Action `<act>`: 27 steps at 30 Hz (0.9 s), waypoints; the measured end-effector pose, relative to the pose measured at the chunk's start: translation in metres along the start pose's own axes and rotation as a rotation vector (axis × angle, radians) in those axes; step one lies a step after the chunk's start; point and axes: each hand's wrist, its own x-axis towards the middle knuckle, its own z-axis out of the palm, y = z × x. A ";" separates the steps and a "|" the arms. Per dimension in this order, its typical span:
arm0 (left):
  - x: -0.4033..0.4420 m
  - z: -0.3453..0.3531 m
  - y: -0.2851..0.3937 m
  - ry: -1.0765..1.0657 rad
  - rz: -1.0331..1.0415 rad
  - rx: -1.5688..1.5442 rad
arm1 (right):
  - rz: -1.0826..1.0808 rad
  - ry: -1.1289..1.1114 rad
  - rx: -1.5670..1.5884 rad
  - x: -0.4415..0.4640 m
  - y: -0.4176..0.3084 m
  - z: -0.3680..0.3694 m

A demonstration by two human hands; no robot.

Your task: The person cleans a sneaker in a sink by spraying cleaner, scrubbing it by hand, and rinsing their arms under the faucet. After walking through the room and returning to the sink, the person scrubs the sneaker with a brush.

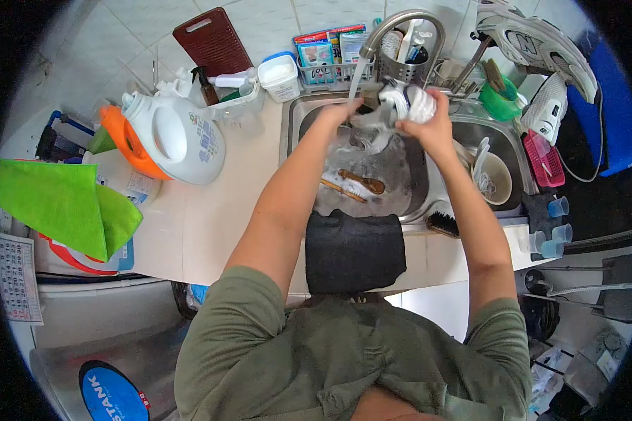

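Observation:
Water runs from the curved faucet (405, 21) over a white and grey sneaker (395, 105), held above the left sink basin (418, 175). My right hand (432, 126) is closed around the sneaker's right end. My left hand (344, 112) grips the other end, its fingers partly hidden. Splashing water blurs the sneaker's lower side. Below it, a wooden-handled brush (361, 183) and a thinner wooden handle (343, 190) lie in sudsy water. A black cloth (355, 252) hangs over the sink's front edge.
A dark-bristled brush (442, 223) rests on the right front rim. The right basin holds a pale bowl (498, 179). Another sneaker (537, 38) is propped at the upper right. Detergent jugs (179, 137) and a white tub (279, 76) stand left; small blue cups (558, 207) sit right.

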 end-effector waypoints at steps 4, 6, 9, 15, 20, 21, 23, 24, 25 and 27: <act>-0.016 -0.006 0.056 -0.425 0.118 0.401 | -0.027 0.132 0.007 -0.015 0.018 -0.004; -0.021 -0.014 0.079 -0.339 0.317 0.854 | 0.068 0.139 0.115 -0.026 0.031 -0.008; 0.003 -0.034 0.073 -0.312 0.276 0.302 | 0.133 0.147 0.415 -0.030 0.043 -0.010; 0.000 -0.103 0.069 -0.294 0.240 0.234 | 0.223 0.074 0.671 -0.015 0.043 0.004; -0.007 -0.144 0.027 -0.083 0.000 -0.095 | 0.361 -0.029 0.845 -0.004 0.025 0.033; -0.014 -0.150 0.023 -0.073 -0.005 -0.094 | 0.360 -0.040 0.850 -0.002 0.023 0.040; -0.034 -0.157 0.013 0.016 -0.014 -0.125 | 0.392 -0.121 0.802 0.000 0.023 0.052; -0.038 -0.158 0.007 0.021 -0.020 -0.126 | 0.309 -0.099 0.746 0.007 0.038 0.064; -0.041 -0.156 -0.003 0.052 -0.031 -0.168 | 0.314 -0.106 0.748 0.015 0.029 0.065; -0.044 -0.150 -0.020 0.109 -0.049 -0.249 | 0.298 -0.145 0.625 0.033 0.016 0.062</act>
